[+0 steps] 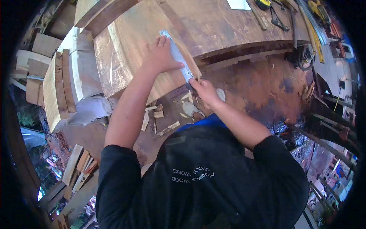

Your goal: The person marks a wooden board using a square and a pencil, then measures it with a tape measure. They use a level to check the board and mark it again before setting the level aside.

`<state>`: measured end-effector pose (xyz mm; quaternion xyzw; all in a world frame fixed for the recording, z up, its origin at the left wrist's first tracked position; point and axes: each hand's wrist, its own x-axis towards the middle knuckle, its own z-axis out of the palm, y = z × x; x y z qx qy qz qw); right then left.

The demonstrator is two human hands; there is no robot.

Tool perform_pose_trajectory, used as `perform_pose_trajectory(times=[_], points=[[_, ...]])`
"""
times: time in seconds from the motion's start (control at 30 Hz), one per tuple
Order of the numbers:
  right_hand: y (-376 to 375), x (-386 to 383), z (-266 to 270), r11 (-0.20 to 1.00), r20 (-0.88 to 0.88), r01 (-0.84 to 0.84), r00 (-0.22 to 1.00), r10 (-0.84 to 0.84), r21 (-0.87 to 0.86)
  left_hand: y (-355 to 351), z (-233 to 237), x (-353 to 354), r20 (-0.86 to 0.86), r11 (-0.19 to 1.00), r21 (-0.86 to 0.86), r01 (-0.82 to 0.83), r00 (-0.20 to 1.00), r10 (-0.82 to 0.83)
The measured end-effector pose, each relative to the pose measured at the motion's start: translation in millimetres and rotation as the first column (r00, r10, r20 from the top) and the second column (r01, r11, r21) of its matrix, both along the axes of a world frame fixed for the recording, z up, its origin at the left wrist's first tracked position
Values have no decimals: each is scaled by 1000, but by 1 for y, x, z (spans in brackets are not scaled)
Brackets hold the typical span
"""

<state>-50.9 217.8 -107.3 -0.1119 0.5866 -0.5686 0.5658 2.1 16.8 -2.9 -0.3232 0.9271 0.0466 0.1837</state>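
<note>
A flat grey metal ruler [176, 54] lies slantwise across a light brown wooden board [131, 44] on the workbench. My left hand [162, 55] rests on the board with its fingers spread, and its thumb touches the ruler's edge. At the ruler's near end, by the board's front edge, my right hand [206, 91] is closed, thumb on top and fingers curled below. Any smaller thing in the right hand's fingers is hidden.
A yellow tape measure [263, 4] sits at the bench's far side. Wood offcuts [158, 114] lie on the floor by my feet. More wood pieces [78, 171] are stacked at the lower left. A thick plank [110, 17] stands at the upper left.
</note>
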Motion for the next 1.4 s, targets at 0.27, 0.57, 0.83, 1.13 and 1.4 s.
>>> perform_pose_trajectory(times=[0.27, 0.57, 0.83, 1.13, 1.4], points=[[12, -9, -10, 986, 28, -107, 993, 112, -130, -2, -4, 1, -42, 1000, -18, 9, 999, -10], [26, -30, -16, 997, 1, -11, 1000, 11, -72, -2, -1, 2, -30, 1000, 10, -1, 1000, 1], [-37, -88, 38, 943, -334, 94, 920, -205, -320, -4, -3, 4, -29, 1000, 13, -18, 999, 18], [-180, -105, 25, 918, -699, -228, 711, -69, -323, -8, 5, 4, -64, 998, 50, -49, 997, 52], [-194, -109, 37, 943, -830, -246, 555, -53, -224, -12, 1, 8, -160, 989, 121, -82, 982, 101]])
